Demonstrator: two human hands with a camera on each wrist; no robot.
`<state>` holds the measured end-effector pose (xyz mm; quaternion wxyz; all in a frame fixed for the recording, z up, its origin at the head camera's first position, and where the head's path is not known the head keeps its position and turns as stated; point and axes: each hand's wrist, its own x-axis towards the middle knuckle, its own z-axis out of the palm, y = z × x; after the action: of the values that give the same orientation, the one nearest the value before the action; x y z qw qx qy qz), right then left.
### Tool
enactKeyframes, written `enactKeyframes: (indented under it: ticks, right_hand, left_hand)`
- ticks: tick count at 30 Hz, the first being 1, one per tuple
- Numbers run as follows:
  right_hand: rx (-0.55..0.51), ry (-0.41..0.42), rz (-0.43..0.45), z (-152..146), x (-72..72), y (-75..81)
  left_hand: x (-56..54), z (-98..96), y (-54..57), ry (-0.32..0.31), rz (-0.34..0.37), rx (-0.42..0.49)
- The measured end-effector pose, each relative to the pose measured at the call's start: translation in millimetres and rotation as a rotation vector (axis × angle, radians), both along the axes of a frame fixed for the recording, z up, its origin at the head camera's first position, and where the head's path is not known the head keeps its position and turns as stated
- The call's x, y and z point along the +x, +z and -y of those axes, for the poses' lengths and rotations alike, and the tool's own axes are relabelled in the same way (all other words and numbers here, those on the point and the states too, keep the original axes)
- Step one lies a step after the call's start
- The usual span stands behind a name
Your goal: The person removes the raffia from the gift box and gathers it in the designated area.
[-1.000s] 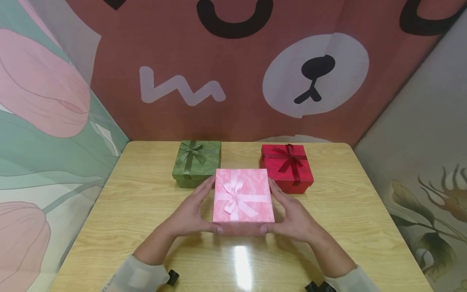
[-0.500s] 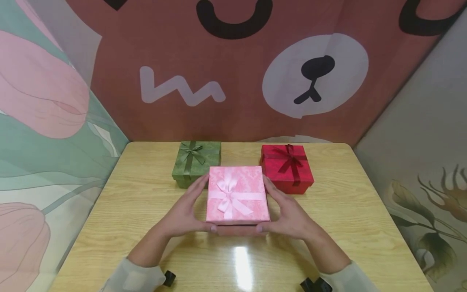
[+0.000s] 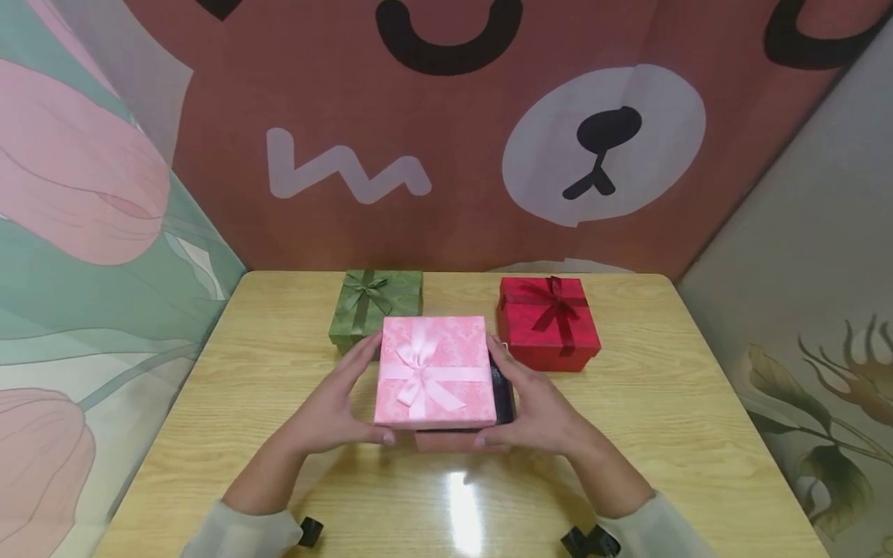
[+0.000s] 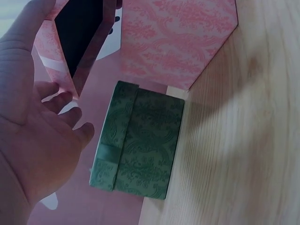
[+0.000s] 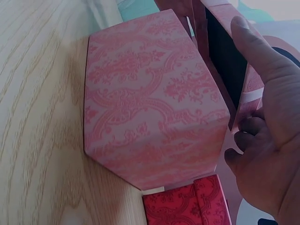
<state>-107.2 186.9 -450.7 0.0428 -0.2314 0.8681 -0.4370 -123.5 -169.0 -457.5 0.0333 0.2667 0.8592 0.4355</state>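
Observation:
A pink gift box lid [image 3: 466, 349] with a pale ribbon bow is raised off its pink box base [image 5: 150, 89], which stands on the table. My left hand [image 3: 329, 411] grips the lid's left side, thumb at the front and fingers toward the back. On the opposite side my right hand [image 3: 547, 407] holds it the same way. The lid sits offset to the left, so a strip of the dark box interior [image 3: 502, 397] shows at the right. Both wrist views show the lid's black underside, tilted and apart from the base. Most of the inside is hidden by the lid.
A green gift box [image 3: 391, 298] with a bow stands behind at the left, partly covered by the lid. At the back right is a red gift box [image 3: 516, 318]. The wooden table [image 3: 244, 372] meets printed cloth walls at the back and sides.
Both hands have lifted the pink lid off its base and carried it to the left. A gap and the dark interior now show. The green and red boxes have not moved.

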Motion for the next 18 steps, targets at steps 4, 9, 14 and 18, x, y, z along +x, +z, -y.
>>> enactKeyframes:
  ticks: [4, 9, 14, 18]
  right_hand:
    - [-0.01, 0.007, 0.019, 5.9, -0.8, 1.3]
    - [0.003, 0.034, 0.009, 14.2, -2.8, 4.4]
    - [0.028, 0.042, 0.013, 22.0, -4.1, 5.7]
    - [0.026, 0.049, -0.008, 27.8, -5.2, 6.2]
  left_hand:
    - [1.1, 6.8, 0.8, 0.002, 0.011, 0.013]
    - [1.6, 16.8, 0.9, 0.0, 0.02, 0.036]
    - [1.9, 26.3, 2.5, 0.001, 0.008, 0.048]
    - [2.8, 34.2, 5.3, -0.005, -0.008, 0.07]
